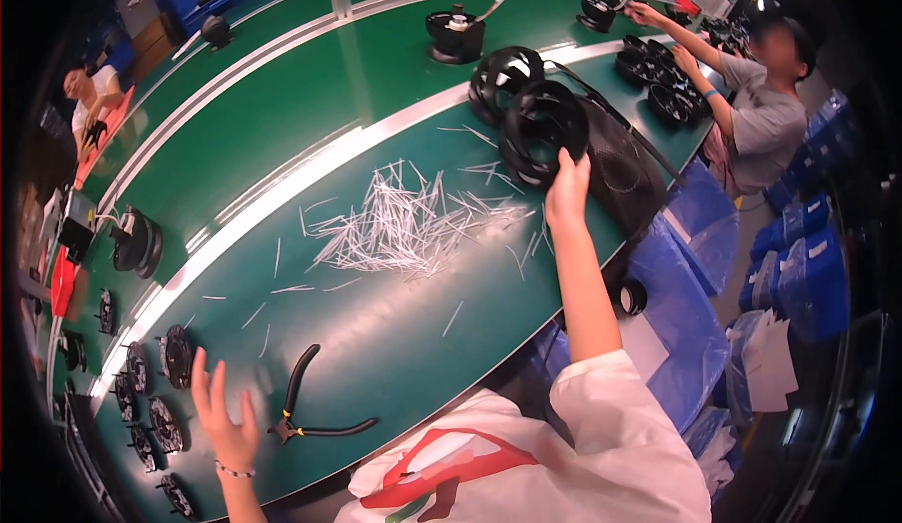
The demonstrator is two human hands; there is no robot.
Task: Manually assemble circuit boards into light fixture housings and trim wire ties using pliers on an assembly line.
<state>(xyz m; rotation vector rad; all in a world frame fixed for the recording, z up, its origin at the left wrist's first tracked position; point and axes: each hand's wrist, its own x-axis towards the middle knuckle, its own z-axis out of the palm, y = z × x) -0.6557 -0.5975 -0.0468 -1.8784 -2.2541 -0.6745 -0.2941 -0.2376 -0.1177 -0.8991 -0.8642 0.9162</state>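
Note:
My right hand (568,189) reaches over the right part of the green bench and grips the lower edge of a black ring-shaped housing (513,147). Just behind it is another black round housing (481,91); I cannot tell whether they touch. My left hand (225,415) is open with fingers spread, over the bench's left end. Beside its fingers are several black round parts, the closest being a disc-like one (176,358). Cutting pliers (293,420) with black handles lie spread to its right. A loose pile of thin white strips (399,227) covers the bench's middle.
Past the bench runs a green conveyor (282,138) carrying black round assemblies, one (456,36) at the far middle. A dark mesh bag (615,161) lies under my right side's housings. At right, a co-worker (766,109) handles parts near blue plastic-lined bins (676,288). Another person (92,100) sits far left.

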